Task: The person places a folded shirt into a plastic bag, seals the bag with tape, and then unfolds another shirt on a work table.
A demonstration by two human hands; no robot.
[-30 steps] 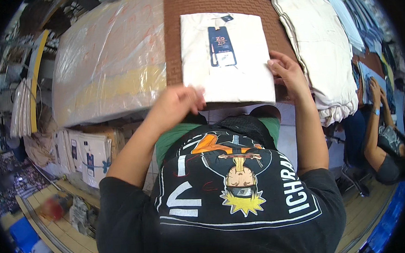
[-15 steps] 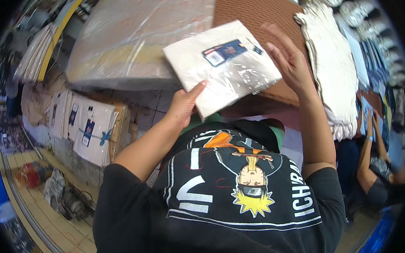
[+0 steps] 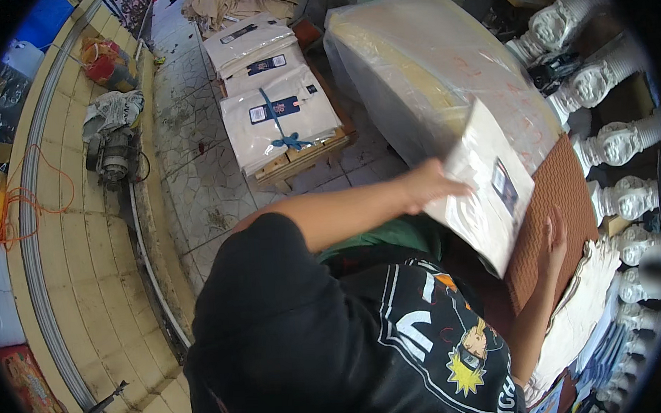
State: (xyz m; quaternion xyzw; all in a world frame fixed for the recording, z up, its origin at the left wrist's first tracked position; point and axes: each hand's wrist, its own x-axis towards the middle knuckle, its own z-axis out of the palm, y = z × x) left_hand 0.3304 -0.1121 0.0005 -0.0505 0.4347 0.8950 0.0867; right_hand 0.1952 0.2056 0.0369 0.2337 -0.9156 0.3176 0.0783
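My left hand [image 3: 434, 186] grips the edge of a folded cream garment in a clear plastic bag [image 3: 475, 191]. A dark blue label [image 3: 504, 187] shows through the bag. The package is tilted, standing partly on edge above my lap and beside a brown textured cushion surface [image 3: 567, 184]. Over that brown surface my right hand [image 3: 552, 244] is open and raised, fingers stretched, apart from the package. To the left, a bagged cream garment stack [image 3: 277, 138] is tied with a blue strip, with more bagged garments [image 3: 248, 41] behind it.
The tied stack rests on a low wooden pallet [image 3: 298, 164]. A large plastic-wrapped block [image 3: 442, 56] stands ahead. White balusters [image 3: 614, 140] line the right side, near a pile of cream cloth [image 3: 572, 320]. A motor [image 3: 115, 155] sits by the tiled ledge [image 3: 75, 245] at left.
The view has swung left, bringing the garment stacks nearer the middle. My left hand has tipped the package more upright. My right hand is lower and farther from it.
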